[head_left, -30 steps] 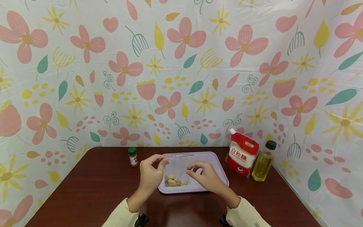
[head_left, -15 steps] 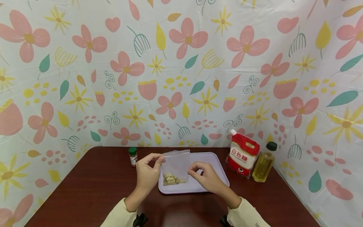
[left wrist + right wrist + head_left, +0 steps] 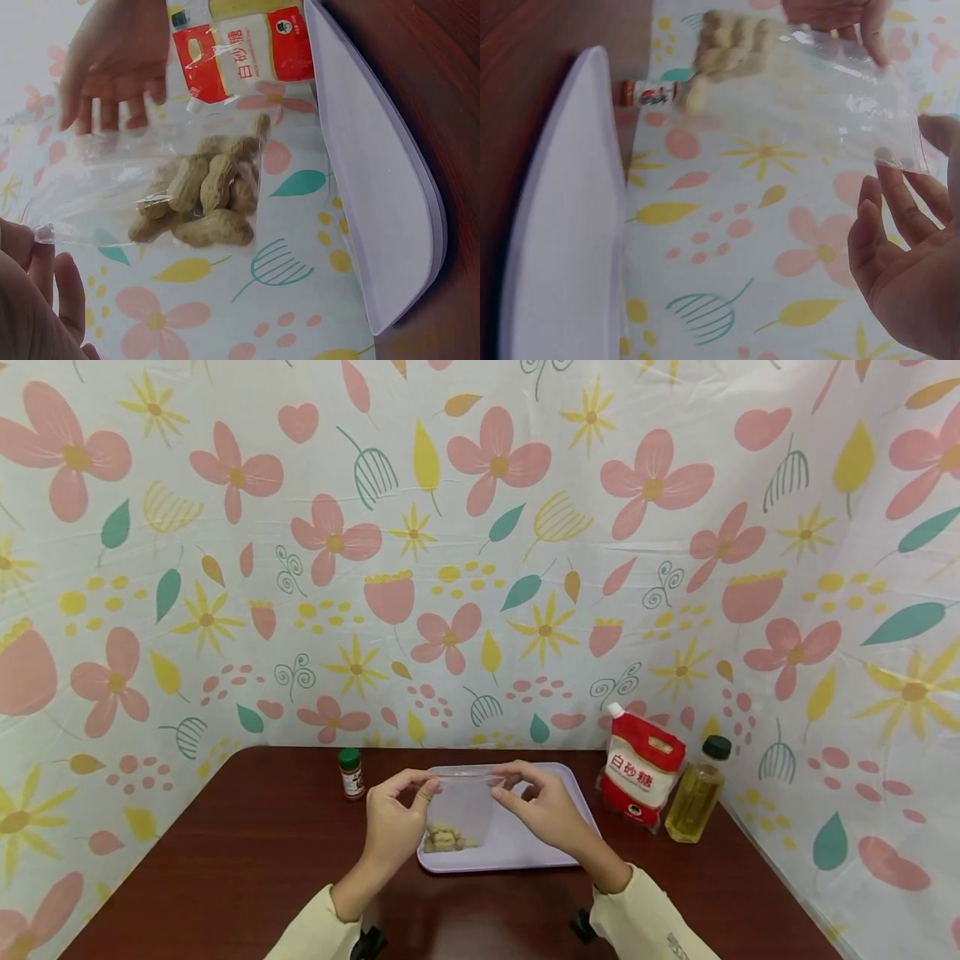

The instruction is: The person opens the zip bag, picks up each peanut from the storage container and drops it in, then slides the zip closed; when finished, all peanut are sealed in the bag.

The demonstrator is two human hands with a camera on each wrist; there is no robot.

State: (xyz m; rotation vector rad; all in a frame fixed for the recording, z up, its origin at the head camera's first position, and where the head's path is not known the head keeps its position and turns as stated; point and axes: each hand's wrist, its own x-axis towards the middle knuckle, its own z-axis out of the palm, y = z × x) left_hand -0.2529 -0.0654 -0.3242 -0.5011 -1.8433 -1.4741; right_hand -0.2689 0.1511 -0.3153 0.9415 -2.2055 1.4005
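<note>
A clear zip-lock bag (image 3: 463, 806) hangs upright above the lilac tray (image 3: 528, 853), its zip edge at the top. Several unshelled peanuts (image 3: 214, 187) lie gathered in its bottom, more to the left side. With thumb and fingers my left hand (image 3: 395, 817) pinches the upper left corner. At the upper right corner, my right hand (image 3: 549, 810) holds the edge between thumb and fingers; in the right wrist view the fingertips show through the clear film. The bag's top edge is stretched between both hands.
A small green-capped seasoning jar (image 3: 351, 774) stands at the back left of the dark wooden table (image 3: 262, 843). At the back right are a red and white sugar pouch (image 3: 637, 768) and an oil bottle (image 3: 695, 800). Behind hangs a flowered sheet (image 3: 480, 568).
My right hand, apart from the bag's top half a second ago, has moved up and taken its upper right corner. The top edge, slanting up to the right then, is level now.
</note>
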